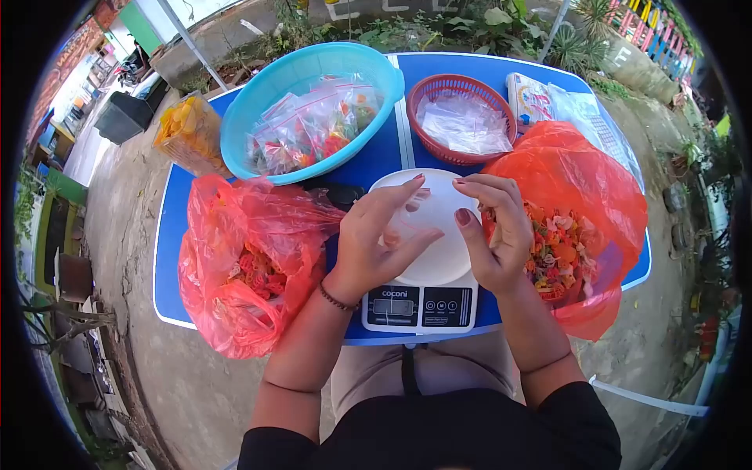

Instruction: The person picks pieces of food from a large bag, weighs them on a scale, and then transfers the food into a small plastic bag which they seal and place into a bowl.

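Observation:
A small clear plastic bag sits in the curve of my left hand, between its thumb and fingers, over the white scale plate. My right hand is raised at the plate's right side, its thumb and fingers apart and holding nothing visible. The scale has a display and buttons at its front. Left of it, a red plastic bag holds small red and orange pieces. Another red bag, right of my right hand, stands open around colourful pieces.
Behind the scale are a turquoise basin with filled clear bags and a red basket with flat clear bags. A container of yellow pieces stands far left. White and clear packets lie at the back right of the blue table.

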Demonstrator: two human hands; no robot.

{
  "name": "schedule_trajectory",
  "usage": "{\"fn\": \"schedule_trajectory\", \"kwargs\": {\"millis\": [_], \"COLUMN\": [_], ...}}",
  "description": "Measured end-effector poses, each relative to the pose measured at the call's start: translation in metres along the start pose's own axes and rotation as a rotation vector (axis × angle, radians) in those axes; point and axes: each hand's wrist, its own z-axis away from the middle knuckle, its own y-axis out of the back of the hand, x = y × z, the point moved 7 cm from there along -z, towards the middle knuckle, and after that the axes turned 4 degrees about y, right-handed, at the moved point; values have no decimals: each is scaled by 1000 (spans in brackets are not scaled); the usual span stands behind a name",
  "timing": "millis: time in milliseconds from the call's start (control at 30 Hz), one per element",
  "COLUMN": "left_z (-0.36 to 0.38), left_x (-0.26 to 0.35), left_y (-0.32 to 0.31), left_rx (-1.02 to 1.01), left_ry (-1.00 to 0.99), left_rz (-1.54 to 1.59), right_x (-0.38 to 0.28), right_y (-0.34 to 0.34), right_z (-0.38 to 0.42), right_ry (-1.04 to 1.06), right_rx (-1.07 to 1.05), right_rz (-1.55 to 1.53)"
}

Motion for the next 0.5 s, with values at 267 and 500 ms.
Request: {"fn": "schedule_trajectory", "kwargs": {"millis": [267, 500], "left_z": [-5, -4], "left_x": [-5, -3], "left_y": [-2, -19], "left_rx": [-69, -201], "left_ry": [217, 258], "left_rz": [778, 907], "right_x": [6, 9], "right_y": [-27, -37], "right_z": [1, 10], "right_ry": [-158, -230], "right_rx": [-293, -395], "right_rz": [-17, -105]}}
